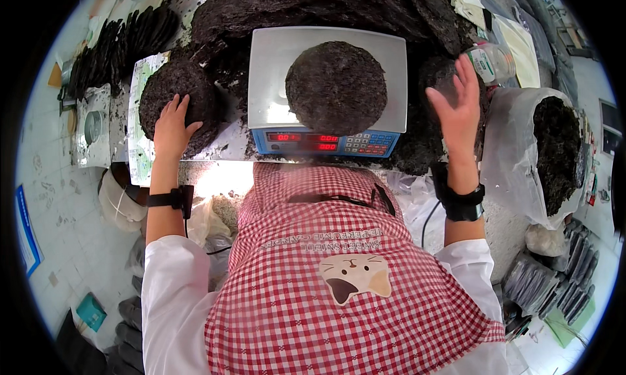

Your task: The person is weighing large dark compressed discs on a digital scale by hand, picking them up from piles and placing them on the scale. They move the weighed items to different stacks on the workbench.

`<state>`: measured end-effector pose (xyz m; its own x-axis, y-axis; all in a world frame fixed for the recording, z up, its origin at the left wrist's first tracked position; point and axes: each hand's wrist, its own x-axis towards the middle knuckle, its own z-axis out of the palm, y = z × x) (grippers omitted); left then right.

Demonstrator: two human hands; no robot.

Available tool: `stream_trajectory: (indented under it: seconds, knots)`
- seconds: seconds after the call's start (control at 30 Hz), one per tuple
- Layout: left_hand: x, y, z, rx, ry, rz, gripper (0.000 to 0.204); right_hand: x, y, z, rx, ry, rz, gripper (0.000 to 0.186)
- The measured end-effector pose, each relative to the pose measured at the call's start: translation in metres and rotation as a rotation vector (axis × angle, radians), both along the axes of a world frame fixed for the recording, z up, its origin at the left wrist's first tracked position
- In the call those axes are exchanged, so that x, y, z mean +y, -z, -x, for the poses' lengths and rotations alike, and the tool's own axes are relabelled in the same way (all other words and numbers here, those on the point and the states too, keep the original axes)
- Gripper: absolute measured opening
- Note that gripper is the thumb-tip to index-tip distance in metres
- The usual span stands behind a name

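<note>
A round dark cake of what looks like dried seaweed (336,81) lies on the metal pan of a blue digital scale (268,75) with red lit figures. It hangs slightly over the pan's front edge. On the left, my left hand (173,128) lies flat, fingers apart, on another round seaweed cake (156,93). To the right of the scale, my right hand (460,111) is held with its fingers spread, nothing in it. Behind it shows a further round dark seaweed cake (435,81), partly hidden by the hand.
A big heap of loose seaweed (313,6) lies behind the scale. Dark discs (130,39) stand in a row at far left. A clear plastic jar (495,63) and an open plastic bag of seaweed (512,153) are at right. Packed dark bundles (535,280) lie lower right.
</note>
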<state>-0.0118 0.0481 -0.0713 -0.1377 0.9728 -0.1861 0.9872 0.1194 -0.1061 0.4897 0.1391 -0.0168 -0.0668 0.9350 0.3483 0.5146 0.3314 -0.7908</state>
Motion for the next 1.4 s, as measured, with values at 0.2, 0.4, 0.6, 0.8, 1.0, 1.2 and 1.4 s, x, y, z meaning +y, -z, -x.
stream_trajectory:
  seconds: [0.2, 0.4, 0.6, 0.8, 1.0, 1.2, 1.4]
  knots:
    - [0.000, 0.001, 0.011, -0.082, 0.036, -0.025, 0.055, -0.021, 0.024, 0.085, -0.488, -0.343, 0.022, 0.094]
    - [-0.005, -0.002, 0.012, -0.134, 0.046, -0.063, 0.056, -0.065, 0.073, 0.069, -0.674, -0.543, -0.010, 0.061]
    - [0.005, -0.005, -0.006, -0.034, -0.036, -0.010, 0.068, -0.045, 0.019, 0.064, 0.323, -0.015, 0.473, 0.031]
    - [0.010, -0.011, -0.003, -0.103, 0.033, -0.023, 0.072, -0.031, 0.083, 0.035, 0.592, 0.278, 0.401, 0.058]
    - [-0.003, -0.026, -0.037, -0.210, 0.160, -0.172, 0.071, -0.118, 0.191, -0.087, -0.423, 0.438, 0.490, 0.086]
    - [0.013, -0.069, -0.133, -0.313, 0.363, -0.027, 0.069, -0.117, 0.227, -0.079, -0.819, 0.319, 0.709, 0.090]
    - [0.029, -0.083, -0.168, -0.324, 0.436, 0.001, 0.065, -0.118, 0.233, -0.101, -0.847, 0.259, 0.701, 0.087]
